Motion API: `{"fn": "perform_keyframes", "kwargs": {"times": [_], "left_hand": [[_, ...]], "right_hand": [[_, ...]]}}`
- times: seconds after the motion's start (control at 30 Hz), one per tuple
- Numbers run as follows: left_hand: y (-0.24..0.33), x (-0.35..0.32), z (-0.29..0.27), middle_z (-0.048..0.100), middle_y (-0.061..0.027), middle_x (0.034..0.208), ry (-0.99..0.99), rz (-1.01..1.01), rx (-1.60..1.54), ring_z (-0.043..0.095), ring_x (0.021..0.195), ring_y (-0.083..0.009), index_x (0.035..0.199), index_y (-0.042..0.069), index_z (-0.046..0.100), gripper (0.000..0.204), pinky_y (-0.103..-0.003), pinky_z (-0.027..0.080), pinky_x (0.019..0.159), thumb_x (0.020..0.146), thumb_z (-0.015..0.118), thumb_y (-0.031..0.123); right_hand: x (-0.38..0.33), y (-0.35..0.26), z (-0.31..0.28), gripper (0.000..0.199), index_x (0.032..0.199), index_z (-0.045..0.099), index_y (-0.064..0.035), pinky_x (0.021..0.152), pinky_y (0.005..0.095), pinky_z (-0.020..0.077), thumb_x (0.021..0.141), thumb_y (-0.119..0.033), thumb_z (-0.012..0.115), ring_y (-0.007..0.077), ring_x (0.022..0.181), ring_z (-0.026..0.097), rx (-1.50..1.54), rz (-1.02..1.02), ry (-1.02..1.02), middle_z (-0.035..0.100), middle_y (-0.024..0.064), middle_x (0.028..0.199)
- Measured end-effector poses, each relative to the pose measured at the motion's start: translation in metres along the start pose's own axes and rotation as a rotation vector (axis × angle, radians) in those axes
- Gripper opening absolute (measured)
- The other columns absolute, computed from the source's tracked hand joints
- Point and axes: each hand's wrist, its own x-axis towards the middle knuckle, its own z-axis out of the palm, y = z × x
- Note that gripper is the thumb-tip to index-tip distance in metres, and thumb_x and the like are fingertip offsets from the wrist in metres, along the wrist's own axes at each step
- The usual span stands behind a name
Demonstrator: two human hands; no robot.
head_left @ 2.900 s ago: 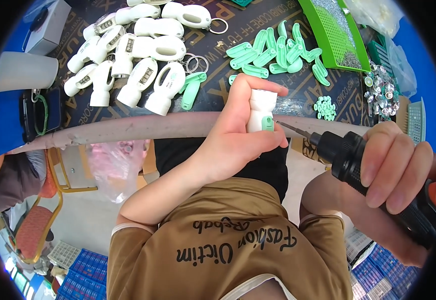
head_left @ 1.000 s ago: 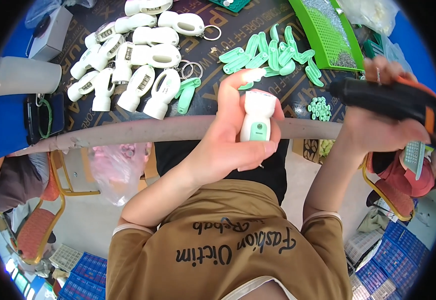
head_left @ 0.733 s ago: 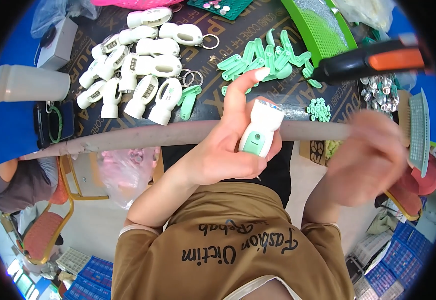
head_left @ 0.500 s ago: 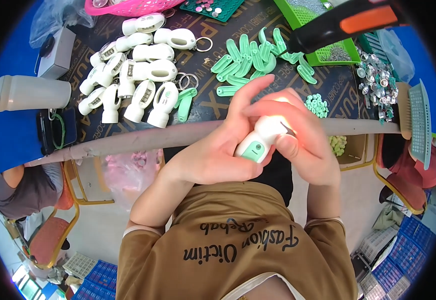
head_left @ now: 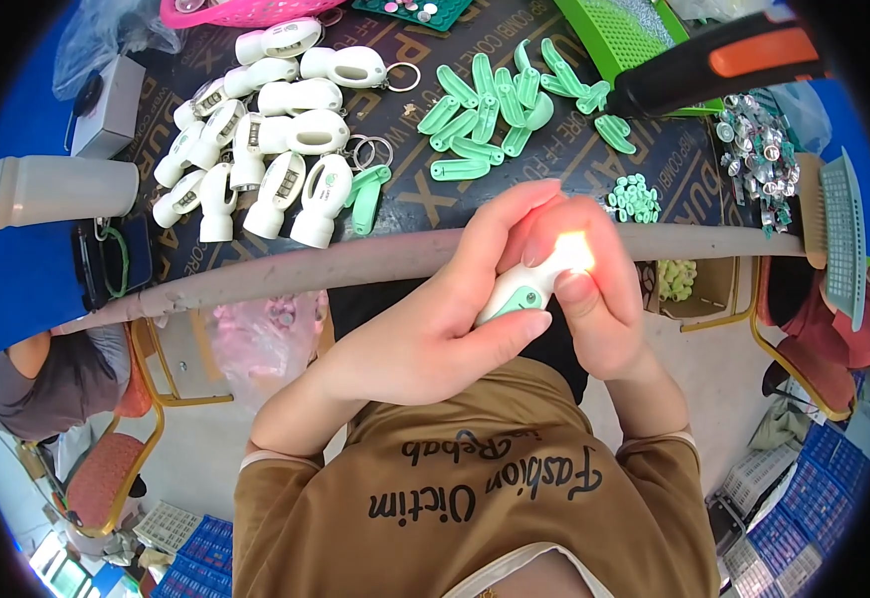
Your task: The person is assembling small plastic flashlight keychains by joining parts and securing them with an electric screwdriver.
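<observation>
Two grips (head_left: 430, 327) on one lit flashlight (head_left: 518, 291)

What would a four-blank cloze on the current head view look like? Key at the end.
1. The left hand holds a white device whose inset panel is ____.
2. The right hand is curled around the end of the device that gives off ____.
3. Over the table, the power tool has a black body with an ____ patch.
4. In the picture, the curved green pieces lie to the ____ of the grouped white devices.

Missing words: green; light; orange; right.
</observation>
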Motion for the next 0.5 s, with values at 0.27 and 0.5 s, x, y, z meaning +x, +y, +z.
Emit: {"fn": "perform_keyframes", "kwargs": {"times": [0.27, 0.5], "left_hand": [[-0.008, 0.009, 0.006, 0.04, -0.0187, 0.124, 0.066, 0.141, 0.393, 0.044, 0.113, -0.0271, 0.138, 0.003, 0.008, 0.071, -0.035, 0.034, 0.094, 0.082, 0.051, 0.002], [-0.001, 0.005, 0.002, 0.047, -0.0106, 0.107, 0.159, 0.015, -0.006, 0.05, 0.092, -0.0147, 0.137, 0.006, 0.013, 0.066, -0.028, 0.041, 0.081, 0.084, 0.051, 0.001]], "right_hand": [[0.003, 0.011, -0.009, 0.028, 0.098, 0.047, -0.0021, 0.071, 0.0252, 0.0382, 0.092, -0.029, 0.043, 0.0137, 0.079, 0.048, -0.043, -0.031, 0.041, 0.048, 0.0056, 0.091], [-0.001, 0.016, -0.018, 0.034, 0.117, 0.043, -0.0021, 0.072, 0.0253, 0.0404, 0.09, -0.022, 0.051, 0.0112, 0.08, 0.047, 0.31, 0.06, 0.139, 0.052, 0.0071, 0.1]]}}
